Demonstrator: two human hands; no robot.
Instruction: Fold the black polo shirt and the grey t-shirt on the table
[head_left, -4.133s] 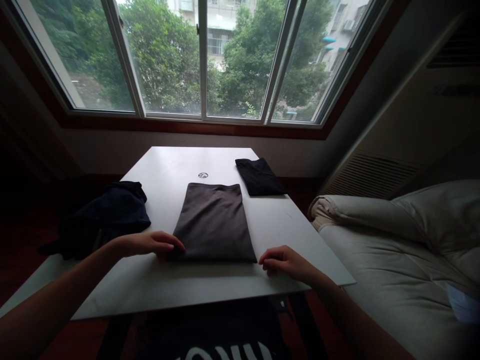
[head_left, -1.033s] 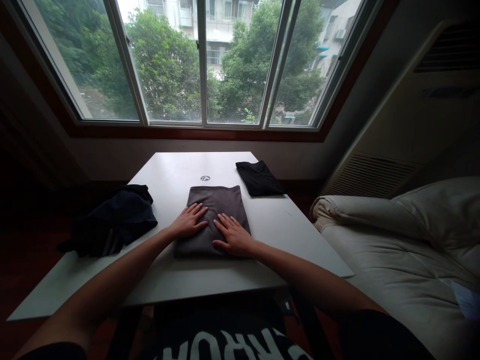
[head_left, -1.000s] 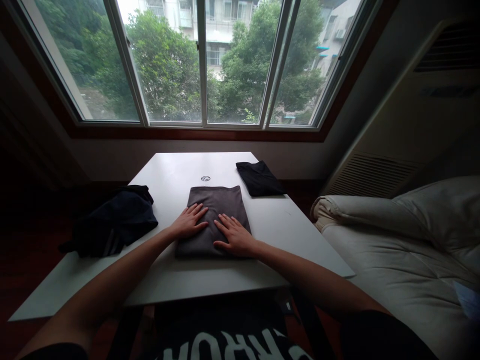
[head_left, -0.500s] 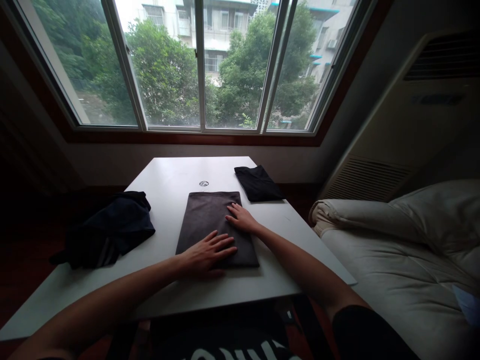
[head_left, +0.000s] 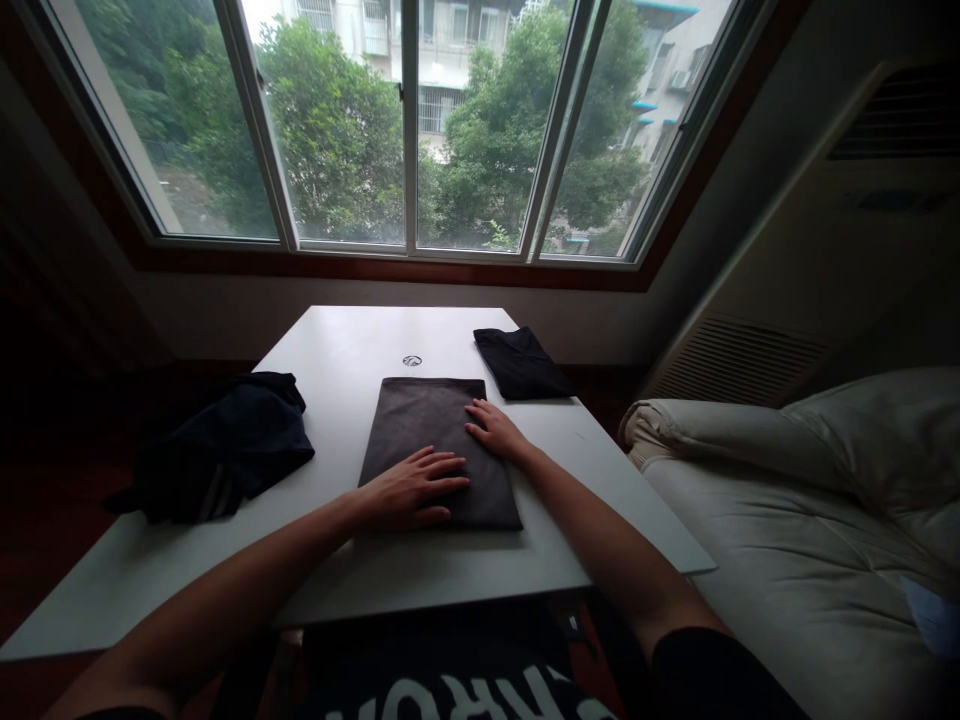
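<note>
A dark grey folded piece of cloth, perhaps a garment (head_left: 427, 420), lies flat on the white table (head_left: 352, 345) in front of me. My left hand (head_left: 416, 490) rests on its near left part, palm down with the fingers spread. On its right edge lies my right hand (head_left: 495, 430), also flat, fingers stretched toward the left. Neither hand grips anything. At the table's left side sits a crumpled dark blue garment (head_left: 247, 440) with pale stripes. A black folded cloth (head_left: 521, 362) lies at the far right edge.
A cream padded sofa (head_left: 750, 500) stands close to the table's right side. Beyond the table is a wall with a wide window (head_left: 412, 150). A tall beige appliance with vents (head_left: 750, 350) is at the right. The crumpled garment hangs over the table's left edge.
My left hand has shifted slightly up and toward the left on the grey cloth. My right hand stays near the right edge. The view has tilted a little.
</note>
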